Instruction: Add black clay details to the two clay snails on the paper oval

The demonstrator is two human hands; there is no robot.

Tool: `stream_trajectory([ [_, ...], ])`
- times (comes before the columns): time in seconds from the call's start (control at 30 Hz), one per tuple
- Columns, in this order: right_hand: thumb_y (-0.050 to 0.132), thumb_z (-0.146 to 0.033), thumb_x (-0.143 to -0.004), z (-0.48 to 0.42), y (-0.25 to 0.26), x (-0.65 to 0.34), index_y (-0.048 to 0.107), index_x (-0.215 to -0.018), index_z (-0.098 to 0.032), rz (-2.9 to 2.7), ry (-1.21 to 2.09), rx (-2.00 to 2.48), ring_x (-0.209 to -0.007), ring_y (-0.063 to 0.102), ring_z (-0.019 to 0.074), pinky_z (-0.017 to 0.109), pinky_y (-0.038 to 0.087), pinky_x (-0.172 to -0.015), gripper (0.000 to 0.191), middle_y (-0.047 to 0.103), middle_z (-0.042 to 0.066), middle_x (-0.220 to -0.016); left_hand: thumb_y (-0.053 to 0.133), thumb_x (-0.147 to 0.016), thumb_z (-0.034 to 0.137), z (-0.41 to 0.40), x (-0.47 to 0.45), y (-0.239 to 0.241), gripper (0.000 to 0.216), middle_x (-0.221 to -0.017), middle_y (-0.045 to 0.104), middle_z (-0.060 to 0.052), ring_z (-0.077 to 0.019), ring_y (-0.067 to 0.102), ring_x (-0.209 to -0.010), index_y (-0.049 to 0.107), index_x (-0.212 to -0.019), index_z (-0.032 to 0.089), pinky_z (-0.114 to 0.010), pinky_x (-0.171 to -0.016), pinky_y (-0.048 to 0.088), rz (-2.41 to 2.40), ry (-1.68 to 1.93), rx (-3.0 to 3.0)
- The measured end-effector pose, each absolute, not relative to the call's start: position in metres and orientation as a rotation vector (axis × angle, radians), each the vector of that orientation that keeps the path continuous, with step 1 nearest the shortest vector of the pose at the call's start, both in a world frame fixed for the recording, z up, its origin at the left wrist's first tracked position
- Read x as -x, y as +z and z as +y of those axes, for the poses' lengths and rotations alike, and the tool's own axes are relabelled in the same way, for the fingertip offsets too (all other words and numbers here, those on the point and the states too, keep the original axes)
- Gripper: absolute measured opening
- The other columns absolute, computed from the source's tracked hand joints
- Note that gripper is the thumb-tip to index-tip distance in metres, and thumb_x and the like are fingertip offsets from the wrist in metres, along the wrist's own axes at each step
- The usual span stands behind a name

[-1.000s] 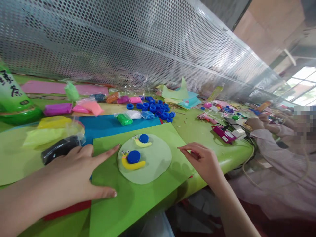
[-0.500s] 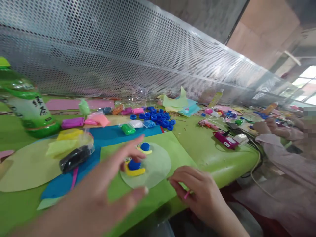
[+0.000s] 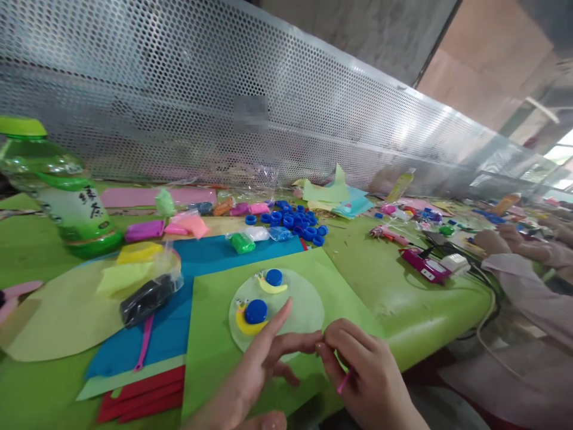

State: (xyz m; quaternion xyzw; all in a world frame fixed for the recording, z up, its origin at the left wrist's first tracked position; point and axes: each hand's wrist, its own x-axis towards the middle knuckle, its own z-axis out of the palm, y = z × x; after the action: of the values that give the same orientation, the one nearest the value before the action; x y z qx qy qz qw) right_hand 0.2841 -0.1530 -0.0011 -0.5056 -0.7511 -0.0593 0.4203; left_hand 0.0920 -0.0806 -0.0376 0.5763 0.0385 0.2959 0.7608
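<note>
My left hand (image 3: 253, 373) has its fingers spread, and one fingertip meets the fingertips of my right hand (image 3: 369, 373). The right hand is closed round a thin pink plastic tool (image 3: 344, 383), of which only a short end shows. Whatever may be pinched at its fingertips is too small to make out. Beyond the hands lies a pale green paper round (image 3: 302, 301) on a green sheet (image 3: 210, 358). Two clay snails rest on it: a yellow snail (image 3: 246, 322) and a paler yellow snail (image 3: 273, 288), each with a blue bottle cap as shell.
At left stand a green tea bottle (image 3: 74, 206), a black clay packet (image 3: 147, 298) and another pink tool (image 3: 145, 343). Blue caps (image 3: 295, 221) and clay packets lie behind. A magenta power strip (image 3: 425, 266) with cables is at right, near another person's sleeve (image 3: 514, 275).
My left hand has come down and right from above the snails to the right hand's fingertips, uncovering both snails. The right hand still holds the pink tool. The view has shifted slightly.
</note>
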Motion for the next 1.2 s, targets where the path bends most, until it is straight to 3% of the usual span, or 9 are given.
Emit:
stream_trajectory([
  [0.13,0.042,-0.019,-0.109,-0.151,-0.001,-0.281,0.052,-0.082,-0.012,-1.862,-0.074,1.23,-0.06,0.053,0.0077,0.016,0.044,-0.051,0.03,0.055,-0.001,-0.075,0.066,-0.081,0.064,-0.079,-0.095,-0.042,0.074,-0.138,0.062,0.002,-0.0224,0.056,-0.126,0.031,-0.145,0.054,-0.031,-0.087,0.046,0.134,0.666,-1.152],
  [0.37,0.042,-0.019,-0.109,-0.148,-0.004,-0.281,0.055,-0.085,-0.013,-1.88,-0.017,1.192,-0.062,0.055,0.0081,0.016,0.046,-0.053,0.028,0.056,0.0,-0.078,0.072,-0.078,0.063,-0.078,-0.091,-0.044,0.079,-0.139,0.062,0.001,-0.0207,0.054,-0.122,0.036,-0.146,0.049,-0.03,-0.085,0.039,0.161,0.6,-1.065],
  [0.57,0.044,-0.024,-0.11,-0.15,-0.014,-0.287,0.051,-0.084,-0.013,-1.86,-0.053,1.187,-0.061,0.052,0.0084,0.017,0.043,-0.053,0.029,0.053,-0.001,-0.076,0.074,-0.076,0.062,-0.076,-0.096,-0.046,0.07,-0.124,0.071,0.002,-0.0178,0.058,-0.117,0.046,-0.14,0.049,-0.024,-0.077,0.041,0.072,0.603,-0.956],
  [0.7,0.044,-0.031,-0.111,-0.152,-0.014,-0.287,0.052,-0.084,-0.014,-1.87,-0.097,1.181,-0.06,0.052,0.0087,0.018,0.041,-0.051,0.033,0.054,-0.002,-0.074,0.073,-0.082,0.055,-0.072,-0.093,-0.036,0.065,-0.122,0.071,-0.001,-0.0156,0.058,-0.114,0.05,-0.14,0.039,-0.023,-0.083,0.042,0.034,0.519,-0.878],
  [0.8,0.042,-0.037,-0.111,-0.153,-0.008,-0.285,0.053,-0.082,-0.014,-1.908,-0.147,1.195,-0.058,0.053,0.0089,0.018,0.04,-0.05,0.04,0.055,-0.002,-0.071,0.071,-0.082,0.056,-0.071,-0.091,-0.037,0.067,-0.123,0.07,-0.001,-0.0152,0.058,-0.111,0.047,-0.143,0.039,-0.023,-0.084,0.041,-0.026,0.455,-0.839],
  [1.0,0.041,-0.037,-0.111,-0.154,0.002,-0.285,0.054,-0.082,-0.014,-1.942,-0.209,1.237,-0.059,0.056,0.0097,0.019,0.043,-0.05,0.04,0.057,0.0,-0.072,0.067,-0.081,0.058,-0.081,-0.093,-0.039,0.07,-0.12,0.071,-0.005,-0.0221,0.058,-0.115,0.047,-0.144,0.034,-0.028,-0.084,0.036,0.009,0.456,-0.783],
  [1.2,0.04,-0.035,-0.111,-0.157,0.006,-0.286,0.055,-0.083,-0.014,-1.98,-0.195,1.23,-0.06,0.058,0.0096,0.019,0.043,-0.05,0.038,0.059,0.0,-0.074,0.059,-0.086,0.051,-0.082,-0.094,-0.042,0.064,-0.121,0.071,-0.004,-0.0208,0.058,-0.112,0.046,-0.145,0.032,-0.029,-0.086,0.034,0.032,0.505,-0.764],
])
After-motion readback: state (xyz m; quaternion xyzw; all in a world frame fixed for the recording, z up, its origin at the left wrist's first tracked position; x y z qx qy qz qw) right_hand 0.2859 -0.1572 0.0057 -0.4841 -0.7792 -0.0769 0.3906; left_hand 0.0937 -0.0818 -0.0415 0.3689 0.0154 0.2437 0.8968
